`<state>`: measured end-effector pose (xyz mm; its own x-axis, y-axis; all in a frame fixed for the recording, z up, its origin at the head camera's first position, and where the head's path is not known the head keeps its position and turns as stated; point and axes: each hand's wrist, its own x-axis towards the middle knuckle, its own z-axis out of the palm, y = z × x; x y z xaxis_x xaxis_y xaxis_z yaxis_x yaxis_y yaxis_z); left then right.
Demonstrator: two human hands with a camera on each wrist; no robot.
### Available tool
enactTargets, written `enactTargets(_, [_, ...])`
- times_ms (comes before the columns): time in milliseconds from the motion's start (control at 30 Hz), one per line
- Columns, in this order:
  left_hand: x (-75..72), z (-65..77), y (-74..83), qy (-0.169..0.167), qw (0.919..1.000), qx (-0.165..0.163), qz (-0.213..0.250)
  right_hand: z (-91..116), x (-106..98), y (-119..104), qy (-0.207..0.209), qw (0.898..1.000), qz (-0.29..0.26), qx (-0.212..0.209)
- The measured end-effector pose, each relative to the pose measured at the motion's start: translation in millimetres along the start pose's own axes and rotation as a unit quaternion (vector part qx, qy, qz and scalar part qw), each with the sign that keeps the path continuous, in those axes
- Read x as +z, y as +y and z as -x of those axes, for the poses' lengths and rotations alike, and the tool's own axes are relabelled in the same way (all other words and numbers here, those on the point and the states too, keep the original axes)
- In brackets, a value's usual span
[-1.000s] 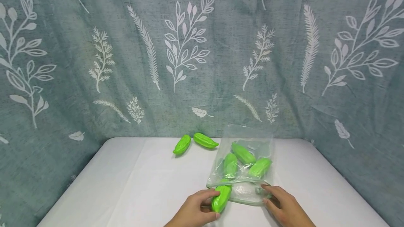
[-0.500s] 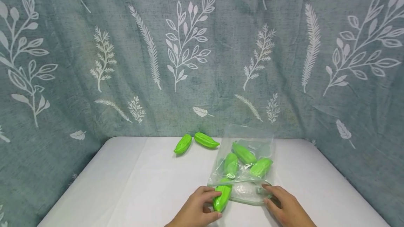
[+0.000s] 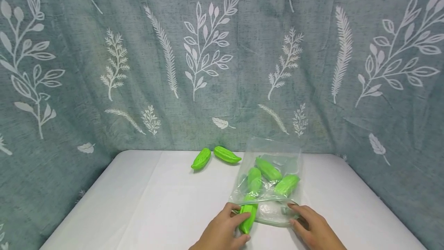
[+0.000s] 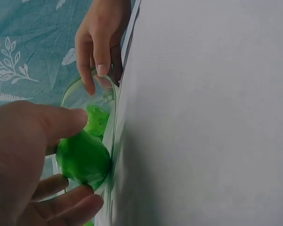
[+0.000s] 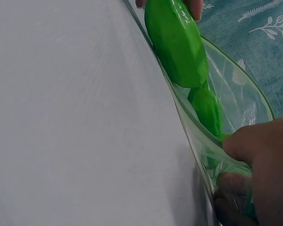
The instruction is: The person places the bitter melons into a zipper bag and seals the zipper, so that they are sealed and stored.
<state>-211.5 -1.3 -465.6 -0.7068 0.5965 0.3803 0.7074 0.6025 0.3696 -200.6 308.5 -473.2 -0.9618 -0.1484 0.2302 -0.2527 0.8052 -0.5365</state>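
Three green gourds (image 3: 268, 169) lie inside the clear bag (image 3: 272, 147), two other gourds (image 3: 226, 155) toward ten o'clock. At seven, the left hand (image 3: 223, 229) grips a fourth gourd (image 3: 248, 223), partly inside; at five, the right hand (image 3: 313, 225) pinches the rim (image 3: 271, 223).

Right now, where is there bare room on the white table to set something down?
The widest free patch of table lies left, between its left edge, the two loose green vegetables and the left grip. A narrower strip runs between the clear bag and the table's right edge. Crowded: the bag's mouth, with the held vegetable, left grip and right grip.
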Motion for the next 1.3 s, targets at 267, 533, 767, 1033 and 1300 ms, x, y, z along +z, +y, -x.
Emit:
enactTargets(267, [1.8,-6.3,8.8,0.037,0.9933,0.041,-0.102,0,1,0,-0.003,1.0,-0.002,0.007])
enactTargets(533, [-3.4,-5.8,8.3,0.047,0.9899,0.072,-0.112,0,2,0,0.0,1.0,-0.003,0.002])
enactTargets(767, [-4.5,-5.8,6.9,0.086,0.9782,0.134,-0.134,0,0,0,0.003,1.0,-0.003,-0.005])
enactTargets(1033, [-2.8,-7.5,14.9,0.023,0.9757,0.165,-0.142,0,2,1,0.011,1.0,-0.006,-0.008])
enactTargets(1300, [0.8,-10.9,22.6,-0.02,0.9728,0.168,-0.158,0,2,1,0.015,1.0,0.0,-0.007])
